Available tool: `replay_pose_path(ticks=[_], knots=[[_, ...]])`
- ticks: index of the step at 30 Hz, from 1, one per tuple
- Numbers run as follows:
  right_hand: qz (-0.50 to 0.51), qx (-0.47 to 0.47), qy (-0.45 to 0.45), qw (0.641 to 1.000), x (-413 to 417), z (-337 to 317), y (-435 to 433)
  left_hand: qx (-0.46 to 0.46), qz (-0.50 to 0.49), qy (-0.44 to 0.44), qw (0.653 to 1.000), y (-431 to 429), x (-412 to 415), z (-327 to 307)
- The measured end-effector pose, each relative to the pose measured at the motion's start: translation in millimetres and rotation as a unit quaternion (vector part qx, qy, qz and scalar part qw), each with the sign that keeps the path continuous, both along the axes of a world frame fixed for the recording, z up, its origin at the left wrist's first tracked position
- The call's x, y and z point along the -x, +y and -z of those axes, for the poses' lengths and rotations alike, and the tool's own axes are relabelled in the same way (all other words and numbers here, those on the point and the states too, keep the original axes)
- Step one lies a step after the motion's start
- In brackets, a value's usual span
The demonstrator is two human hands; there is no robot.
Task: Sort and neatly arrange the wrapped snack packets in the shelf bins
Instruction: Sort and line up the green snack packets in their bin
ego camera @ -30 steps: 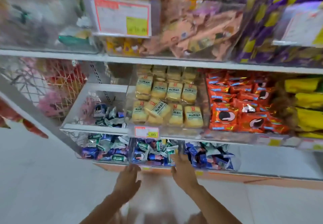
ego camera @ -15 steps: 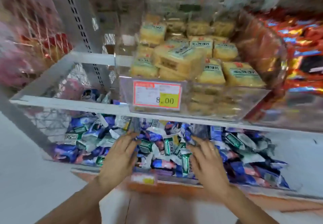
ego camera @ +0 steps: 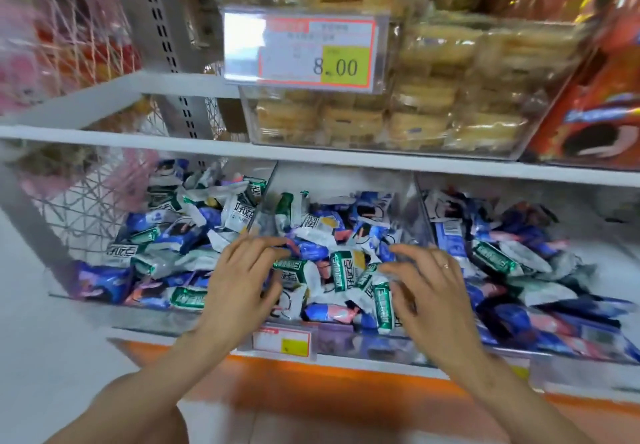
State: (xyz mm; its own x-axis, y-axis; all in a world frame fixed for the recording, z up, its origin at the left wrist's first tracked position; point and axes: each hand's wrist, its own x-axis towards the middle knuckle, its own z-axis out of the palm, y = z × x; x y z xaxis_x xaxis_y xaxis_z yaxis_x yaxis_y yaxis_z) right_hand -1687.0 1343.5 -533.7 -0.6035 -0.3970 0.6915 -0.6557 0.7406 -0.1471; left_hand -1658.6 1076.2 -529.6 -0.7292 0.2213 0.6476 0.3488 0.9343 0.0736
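Three clear bins on the bottom shelf hold jumbled wrapped snack packets in blue, green-and-white and pink. The middle bin (ego camera: 346, 180) has a loose heap of packets (ego camera: 341, 263). My left hand (ego camera: 242, 281) hovers palm-down over the left side of that heap, fingers spread and relaxed, holding nothing. Over the heap's right side, my right hand (ego camera: 429, 291) is spread the same way, a ring on one finger. Fingertips of both hands are at or just above the packets. The left bin (ego camera: 104, 308) and right bin (ego camera: 519, 350) are equally mixed.
The white shelf board (ego camera: 311, 156) sits close above the bins. On it stand a clear bin of yellow cakes (ego camera: 398, 121) with an 8.00 price tag (ego camera: 301, 50) and an orange cookie pack (ego camera: 595, 104). A wire mesh panel (ego camera: 79, 208) closes the left end. A small price tag (ego camera: 282, 339) hangs at the middle bin's front.
The view has dropped and closed in on the bottom shelf. Both hands have moved from the shelf's front edge forward over the middle bin's packets.
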Motion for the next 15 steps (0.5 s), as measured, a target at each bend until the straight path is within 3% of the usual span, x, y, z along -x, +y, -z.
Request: replay_pose_path(ticks=[15], knots=[[0.084,-0.077,0.018,0.993,-6.8,-0.4,-5.0,0.032,-0.040,-0.036,0.998,3.3,-8.3,-0.9]])
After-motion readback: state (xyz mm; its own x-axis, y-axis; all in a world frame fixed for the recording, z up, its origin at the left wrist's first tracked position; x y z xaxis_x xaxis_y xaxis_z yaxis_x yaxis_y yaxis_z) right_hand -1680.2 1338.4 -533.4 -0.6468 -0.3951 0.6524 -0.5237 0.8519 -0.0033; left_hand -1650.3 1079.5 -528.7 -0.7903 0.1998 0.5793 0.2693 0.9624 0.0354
